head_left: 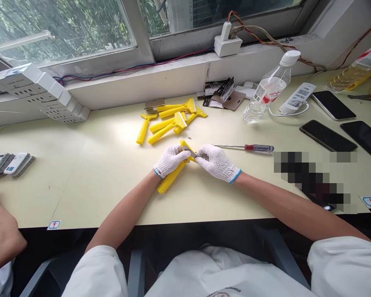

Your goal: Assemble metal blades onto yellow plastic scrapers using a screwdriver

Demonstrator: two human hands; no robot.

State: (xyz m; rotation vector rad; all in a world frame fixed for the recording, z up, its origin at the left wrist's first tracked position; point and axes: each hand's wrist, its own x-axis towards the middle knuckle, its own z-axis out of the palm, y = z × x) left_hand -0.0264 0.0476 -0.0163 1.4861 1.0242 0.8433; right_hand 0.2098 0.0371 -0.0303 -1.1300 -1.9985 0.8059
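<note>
Both of my hands wear white knit gloves with blue cuffs. A yellow scraper (172, 178) lies at a slant between them, its handle pointing down toward me. My left hand (172, 160) grips the scraper near its head, thumb on top. With fingers pinched together, my right hand (217, 161) holds the far side of the grey metal plate (190, 152) at the scraper's head. Just beyond my hands are tiny metal bits (189, 137), too small to name. Several more yellow scrapers (167, 130) are heaped further back. A screwdriver (256, 148) with a clear and red handle rests right of my right hand.
Opened black cardboard packets (222, 94) and a water bottle (267, 90) stand behind. A power strip (297, 98) and several phones (328, 135) are at right. White boxes (46, 95) are stacked at left. Another person's arm (3, 231) reaches in from the left edge.
</note>
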